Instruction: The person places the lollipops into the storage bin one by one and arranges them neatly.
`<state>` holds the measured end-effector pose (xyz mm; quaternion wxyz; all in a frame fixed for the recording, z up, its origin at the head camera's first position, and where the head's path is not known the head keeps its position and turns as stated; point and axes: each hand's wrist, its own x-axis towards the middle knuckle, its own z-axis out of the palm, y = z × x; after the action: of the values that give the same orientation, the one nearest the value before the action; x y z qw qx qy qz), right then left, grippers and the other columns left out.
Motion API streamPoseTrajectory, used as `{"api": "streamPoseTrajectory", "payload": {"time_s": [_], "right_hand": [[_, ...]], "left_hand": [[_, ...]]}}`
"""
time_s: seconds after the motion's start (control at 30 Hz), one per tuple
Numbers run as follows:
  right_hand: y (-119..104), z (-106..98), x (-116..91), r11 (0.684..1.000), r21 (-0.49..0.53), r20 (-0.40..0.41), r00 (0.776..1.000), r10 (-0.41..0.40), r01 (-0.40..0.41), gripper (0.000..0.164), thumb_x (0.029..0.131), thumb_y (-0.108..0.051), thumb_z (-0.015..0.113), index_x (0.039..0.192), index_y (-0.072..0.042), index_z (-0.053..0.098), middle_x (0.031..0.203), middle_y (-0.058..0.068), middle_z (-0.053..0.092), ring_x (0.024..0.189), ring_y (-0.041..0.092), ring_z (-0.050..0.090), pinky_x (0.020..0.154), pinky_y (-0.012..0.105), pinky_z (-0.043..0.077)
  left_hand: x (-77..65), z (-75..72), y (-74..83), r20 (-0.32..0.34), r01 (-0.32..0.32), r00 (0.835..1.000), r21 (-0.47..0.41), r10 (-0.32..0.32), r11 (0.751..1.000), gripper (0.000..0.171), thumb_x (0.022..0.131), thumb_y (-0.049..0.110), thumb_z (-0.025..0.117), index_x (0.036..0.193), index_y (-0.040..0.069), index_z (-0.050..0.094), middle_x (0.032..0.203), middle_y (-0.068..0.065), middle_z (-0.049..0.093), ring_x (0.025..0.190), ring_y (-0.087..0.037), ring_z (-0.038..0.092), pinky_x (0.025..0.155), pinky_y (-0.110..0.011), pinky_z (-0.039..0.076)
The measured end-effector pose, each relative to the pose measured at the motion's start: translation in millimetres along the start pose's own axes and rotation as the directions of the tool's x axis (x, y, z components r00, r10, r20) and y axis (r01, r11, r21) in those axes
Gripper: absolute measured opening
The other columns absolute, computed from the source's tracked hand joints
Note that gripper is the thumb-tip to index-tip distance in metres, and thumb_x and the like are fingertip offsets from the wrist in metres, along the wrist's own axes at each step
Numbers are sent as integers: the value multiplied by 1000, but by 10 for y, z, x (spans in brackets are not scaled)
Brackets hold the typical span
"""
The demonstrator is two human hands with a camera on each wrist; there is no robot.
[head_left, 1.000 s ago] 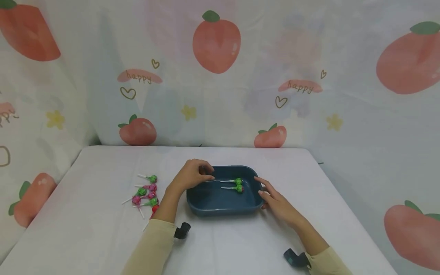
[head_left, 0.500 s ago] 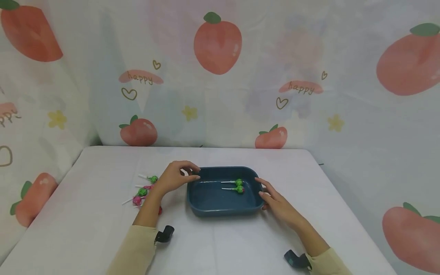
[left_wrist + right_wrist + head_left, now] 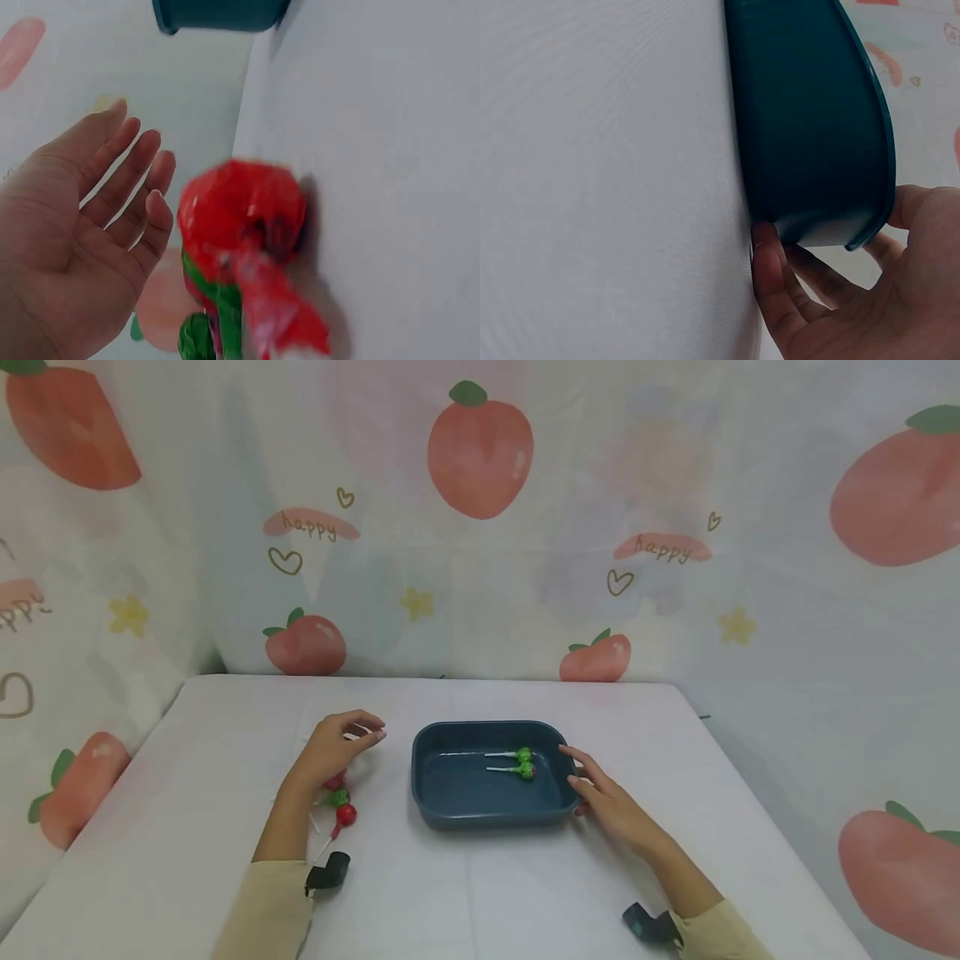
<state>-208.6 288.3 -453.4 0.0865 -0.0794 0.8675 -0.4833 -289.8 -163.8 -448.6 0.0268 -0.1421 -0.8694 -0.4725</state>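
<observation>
In the head view a dark blue rectangular tray (image 3: 491,818) stands mid-table with two green-wrapped lollipops (image 3: 523,763) lying in it. My right hand (image 3: 615,806) holds the tray's right end, fingertips at the rim and lower fingers against the outer wall; the right wrist view shows these fingers (image 3: 780,289) low on the tray. My left hand (image 3: 337,747) is held over the lollipop pile left of the tray, with nothing in its fingers. A red lollipop (image 3: 347,815) shows beside its wrist, and this lollipop looms close in the left wrist view. The hand and forearm hide much of the pile.
A white cloth covers the table (image 3: 472,893). Behind it hangs a backdrop (image 3: 480,577) printed with peaches. Each wrist carries a small black camera mount, one by the left sleeve (image 3: 328,871) and one by the right sleeve (image 3: 648,924).
My left hand has moved left, out from over the tray to above the lollipop pile. The right hand stays at the tray's right end, and the two lollipops inside have not moved.
</observation>
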Motion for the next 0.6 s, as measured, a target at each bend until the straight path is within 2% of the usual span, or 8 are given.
{"api": "streamPoseTrajectory", "payload": {"time_s": [0.23, 0.37, 0.47, 0.6], "right_hand": [[28, 6, 5, 1000, 5, -8, 1000, 7, -7, 53, 112, -32, 46, 162, -29, 29, 151, 25, 40, 89, 26, 62, 89, 45, 46], [38, 3, 6, 1000, -5, -15, 1000, 10, -10, 53, 112, -35, 45, 162, -31, 29, 151, 24, 40, 89, 25, 62, 90, 46, 45], [41, 3, 7, 1000, -4, -11, 1000, 11, -11, 53, 112, -36, 46, 162, -31, 29, 151, 24, 41, 89, 25, 62, 90, 45, 44], [32, -4, 10, 1000, -11, -4, 1000, 6, -6, 53, 112, -36, 46, 162, -31, 30, 150, 23, 41, 89, 25, 62, 90, 45, 44]], "left_hand": [[-87, -231, -208, -44, 34, 998, 9, -33, 999, 31, 100, 29, 71, 122, 7, 73, 116, -7, 71, 112, -29, 62, 86, -44, 52], [-151, -319, -293, -58, 79, 995, -13, -80, 997, 30, 101, 26, 71, 124, 7, 71, 118, -8, 70, 115, -30, 59, 88, -45, 51], [-206, -362, -363, -69, 109, 992, 7, -108, 994, 29, 100, 23, 72, 124, 8, 71, 117, -9, 69, 115, -30, 59, 87, -42, 51], [-263, -416, -440, -81, 114, 991, 51, -110, 992, 27, 99, 20, 74, 122, 8, 72, 116, -10, 69, 113, -32, 60, 86, -43, 52]]}}
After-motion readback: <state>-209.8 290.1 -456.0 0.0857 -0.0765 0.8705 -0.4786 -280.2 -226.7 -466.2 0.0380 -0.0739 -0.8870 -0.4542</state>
